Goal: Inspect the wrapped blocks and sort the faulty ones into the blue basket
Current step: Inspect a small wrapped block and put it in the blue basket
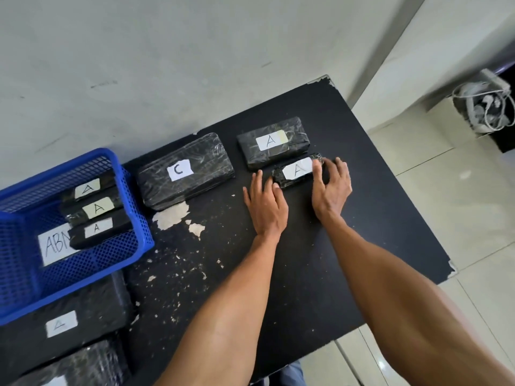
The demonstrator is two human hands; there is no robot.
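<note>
The small wrapped block (295,172), black film with a white label marked A, lies flat on the black table (370,218) a little right of the frame's centre, tilted so its right end sits higher in the frame. It lies between the two hands. The right hand (331,188) holds its right end: the fingers (338,167) curve over the far edge and part of the label, and the thumb lies against the near side. The left hand (266,203) lies flat on the table with straight, spread fingers; its fingertips touch the block's left end without closing around it.

Just above it in the frame, close but seemingly apart, lies a larger A block (274,142). Left of both, near the centre, lies the largest one, the C block (185,172).

At the left edge stands the blue basket (132,190), its mesh walls tilted in this wide view. Inside it three A-labelled blocks (97,228) lie stacked in overlapping steps, over a white sheet reading "ABN" (54,246).

Below the basket, in the lower left corner, lie two more wrapped blocks (60,324), the basket's near rim overlapping the upper one.

The table's paint is chipped in pale patches (171,215) below the C block.
</note>
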